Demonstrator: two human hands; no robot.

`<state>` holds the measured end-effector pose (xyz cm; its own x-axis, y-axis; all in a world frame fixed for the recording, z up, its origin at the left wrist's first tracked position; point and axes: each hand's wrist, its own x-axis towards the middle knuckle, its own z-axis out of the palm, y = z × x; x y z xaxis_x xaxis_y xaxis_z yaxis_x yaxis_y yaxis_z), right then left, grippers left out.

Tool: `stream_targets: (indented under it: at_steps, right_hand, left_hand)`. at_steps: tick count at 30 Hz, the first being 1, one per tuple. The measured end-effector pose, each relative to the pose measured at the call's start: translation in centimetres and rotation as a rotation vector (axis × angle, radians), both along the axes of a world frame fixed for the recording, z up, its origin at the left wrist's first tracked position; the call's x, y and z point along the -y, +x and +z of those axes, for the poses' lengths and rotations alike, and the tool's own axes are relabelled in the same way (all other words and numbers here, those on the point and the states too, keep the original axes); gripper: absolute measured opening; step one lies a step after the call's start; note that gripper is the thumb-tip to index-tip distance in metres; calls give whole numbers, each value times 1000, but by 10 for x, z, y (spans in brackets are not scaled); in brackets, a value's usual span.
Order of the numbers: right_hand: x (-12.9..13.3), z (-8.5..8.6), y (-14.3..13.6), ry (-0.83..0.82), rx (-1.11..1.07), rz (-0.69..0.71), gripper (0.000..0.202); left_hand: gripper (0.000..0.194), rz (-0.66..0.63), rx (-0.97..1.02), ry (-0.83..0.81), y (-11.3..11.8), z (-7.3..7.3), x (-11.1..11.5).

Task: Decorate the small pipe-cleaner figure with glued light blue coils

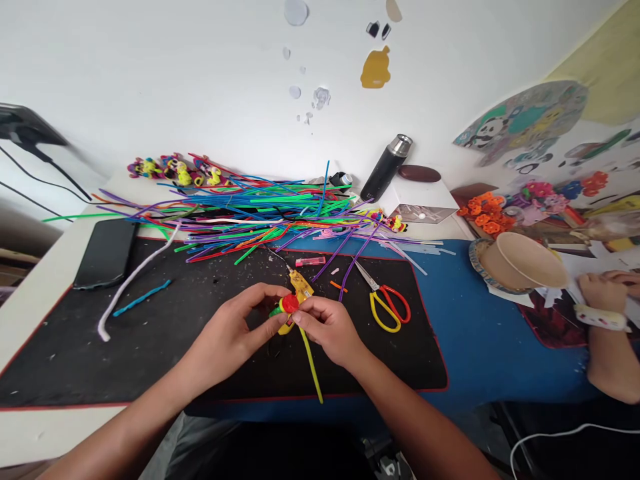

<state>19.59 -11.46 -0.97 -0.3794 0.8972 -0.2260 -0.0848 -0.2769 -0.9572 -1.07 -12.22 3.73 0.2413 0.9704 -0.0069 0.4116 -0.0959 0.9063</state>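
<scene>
Over the black mat (pixel 165 353) my left hand (pixel 245 327) pinches a small red, yellow and green pipe-cleaner piece (pixel 289 304) from its left side. My right hand (pixel 325 327) has thumb and forefinger closed at the right side of the same piece. A yellow-green pipe cleaner (pixel 312 367) hangs down from near the right fingertips toward the mat's front edge. Just behind the hands lies a yellow glue gun (pixel 301 285), partly hidden by them. Scissors (pixel 385 303) with red and yellow handles rest to the right.
Many coloured pipe cleaners (pixel 260 207) are heaped along the wall. A phone (pixel 106 253) lies at left. A black flask (pixel 385 170), white box (pixel 423 200) and bowl (pixel 535 263) stand behind and right. Another person's arm (pixel 613 340) rests at the far right.
</scene>
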Motion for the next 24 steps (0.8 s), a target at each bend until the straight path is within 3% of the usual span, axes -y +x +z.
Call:
stream_targets:
  at_steps: [4, 12, 17, 24]
  right_hand:
    - [0, 4, 1, 82, 110, 15, 28]
    - [2, 13, 0, 105, 236, 73, 23]
    - [2, 10, 0, 96, 235, 90, 22]
    - [2, 7, 0, 77, 171, 90, 32]
  left_hand:
    - [39, -53, -4, -52, -7, 6, -3]
    - [37, -195, -46, -186, -15, 10, -15]
    - [35, -161, -50, -225, -11, 3, -16]
    - [35, -17, -54, -202, -4, -3, -12]
